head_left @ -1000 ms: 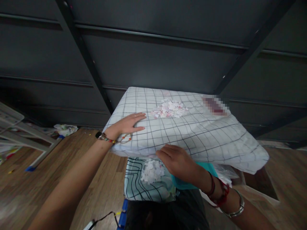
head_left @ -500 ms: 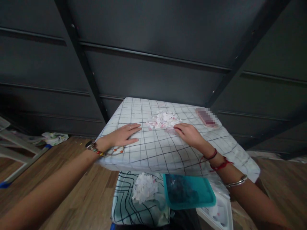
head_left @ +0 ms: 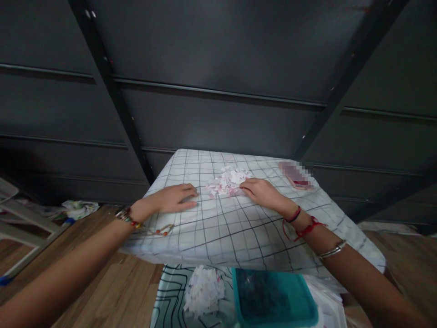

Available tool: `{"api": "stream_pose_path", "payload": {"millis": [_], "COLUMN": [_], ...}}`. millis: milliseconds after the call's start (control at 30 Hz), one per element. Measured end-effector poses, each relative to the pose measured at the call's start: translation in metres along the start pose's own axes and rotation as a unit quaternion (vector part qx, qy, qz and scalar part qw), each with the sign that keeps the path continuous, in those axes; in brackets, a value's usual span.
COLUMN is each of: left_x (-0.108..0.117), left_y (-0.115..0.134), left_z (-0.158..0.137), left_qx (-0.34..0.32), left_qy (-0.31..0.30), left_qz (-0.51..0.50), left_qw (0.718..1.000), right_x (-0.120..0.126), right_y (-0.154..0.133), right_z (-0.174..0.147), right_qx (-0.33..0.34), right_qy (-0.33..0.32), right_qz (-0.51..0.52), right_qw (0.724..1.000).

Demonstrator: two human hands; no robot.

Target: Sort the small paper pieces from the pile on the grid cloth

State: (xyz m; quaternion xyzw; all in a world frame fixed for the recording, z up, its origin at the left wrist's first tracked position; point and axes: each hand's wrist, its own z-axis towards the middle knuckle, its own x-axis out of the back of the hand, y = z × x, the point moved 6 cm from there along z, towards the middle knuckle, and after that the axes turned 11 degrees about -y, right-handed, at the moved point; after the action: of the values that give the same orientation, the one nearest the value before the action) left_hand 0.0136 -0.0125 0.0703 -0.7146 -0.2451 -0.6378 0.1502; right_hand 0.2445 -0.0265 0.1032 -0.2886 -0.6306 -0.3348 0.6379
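A loose pile of small white and pinkish paper pieces (head_left: 228,180) lies on the checked cloth (head_left: 218,228) covering the table. My right hand (head_left: 261,193) is at the pile's right edge, fingers pressed together and curled down against it. What its fingertips hold, if anything, is hidden. To the left of the pile, my left hand (head_left: 174,198) rests over the cloth with its fingers apart, slightly bent and holding nothing. A beaded cord (head_left: 164,230) hangs from the left wrist onto the cloth.
A pink phone-like object (head_left: 295,175), partly pixelated, lies at the table's right. Below the front edge are another heap of paper pieces (head_left: 204,291), a teal tray (head_left: 310,310) with dark contents and a white container (head_left: 336,310). Dark panels (head_left: 218,123) stand behind.
My right hand has slid slightly left along the pile, bunching its near edge. The left hand's fingers have bent a little more. The view has tilted up.
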Motion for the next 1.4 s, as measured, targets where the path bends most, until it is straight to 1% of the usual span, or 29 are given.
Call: {"api": "stream_pose_path", "payload": {"millis": [67, 100, 167, 233, 267, 300, 333, 367, 400, 467, 500, 567, 667, 767, 867, 1000, 1133, 1167, 1300, 1333, 1400], "left_x": [0.007, 0.011, 0.019, 0.027, 0.030, 0.031, 0.030, 0.027, 0.023, 0.014, 0.010, 0.003, -0.002, -0.001, 0.000, 0.000, -0.004, -0.006, -0.008, -0.007, -0.007], "left_y": [-0.010, -0.016, -0.022, -0.016, -0.006, 0.008, 0.024, 0.042, 0.059, 0.086, 0.095, 0.105, 0.110, 0.109, 0.110, 0.109, 0.107, 0.107, 0.105, 0.105, 0.105], "left_z": [0.013, 0.020, 0.032, 0.041, 0.046, 0.051, 0.055, 0.058, 0.061, 0.063, 0.064, 0.066, 0.068, 0.068, 0.068, 0.067, 0.067, 0.067, 0.068, 0.067, 0.067], "left_qx": [0.032, 0.061, 0.124, 0.159, 0.145, 0.108, 0.052, -0.019, -0.093, -0.203, -0.240, -0.282, -0.304, -0.302, -0.308, -0.315, -0.314, -0.313, -0.309, -0.309, -0.309], "left_qy": [-0.009, -0.002, 0.037, 0.097, 0.121, 0.134, 0.138, 0.128, 0.104, 0.065, 0.047, 0.022, 0.002, -0.009, -0.014, -0.003, 0.000, -0.002, -0.001, 0.001, 0.002], "left_qz": [-0.006, 0.003, 0.034, 0.064, 0.072, 0.076, 0.075, 0.066, 0.054, 0.027, 0.017, -0.005, -0.046, -0.074, -0.079, -0.089, -0.094, -0.094, -0.103, -0.106, -0.109], "left_qw": [0.999, 0.998, 0.991, 0.980, 0.979, 0.982, 0.986, 0.989, 0.989, 0.977, 0.970, 0.959, 0.952, 0.950, 0.948, 0.945, 0.945, 0.945, 0.945, 0.945, 0.945], "right_x": [0.006, 0.008, 0.009, 0.007, 0.004, 0.002, 0.000, -0.002, -0.003, -0.004, -0.003, -0.003, -0.007, -0.013, -0.012, -0.006, -0.011, -0.012, -0.010, -0.010, -0.011], "right_y": [0.011, 0.018, 0.030, 0.038, 0.040, 0.040, 0.040, 0.038, 0.036, 0.033, 0.033, 0.036, 0.043, 0.045, 0.045, 0.045, 0.044, 0.046, 0.053, 0.053, 0.050], "right_z": [-0.002, -0.003, -0.004, -0.005, -0.006, -0.007, -0.008, -0.009, -0.011, -0.013, -0.013, -0.014, -0.015, -0.020, -0.028, -0.033, -0.036, -0.036, -0.041, -0.042, -0.044], "right_qx": [-0.025, -0.037, -0.051, -0.044, -0.035, -0.026, -0.017, -0.008, 0.003, 0.023, 0.029, 0.026, 0.019, 0.042, 0.057, 0.037, 0.044, 0.041, -0.010, -0.016, -0.009], "right_qy": [0.014, 0.020, 0.021, 0.006, -0.005, -0.016, -0.026, -0.034, -0.039, -0.038, -0.030, -0.002, 0.022, 0.010, 0.016, 0.042, 0.012, 0.014, 0.050, 0.045, 0.017], "right_qz": [0.005, 0.006, 0.007, 0.012, 0.014, 0.013, 0.011, 0.008, 0.006, 0.007, 0.014, 0.031, 0.037, 0.049, 0.085, 0.082, 0.081, 0.084, 0.068, 0.065, 0.071], "right_qw": [1.000, 0.999, 0.998, 0.999, 0.999, 0.999, 0.999, 0.999, 0.999, 0.999, 0.999, 0.999, 0.999, 0.998, 0.995, 0.995, 0.996, 0.996, 0.996, 0.997, 0.997]}}
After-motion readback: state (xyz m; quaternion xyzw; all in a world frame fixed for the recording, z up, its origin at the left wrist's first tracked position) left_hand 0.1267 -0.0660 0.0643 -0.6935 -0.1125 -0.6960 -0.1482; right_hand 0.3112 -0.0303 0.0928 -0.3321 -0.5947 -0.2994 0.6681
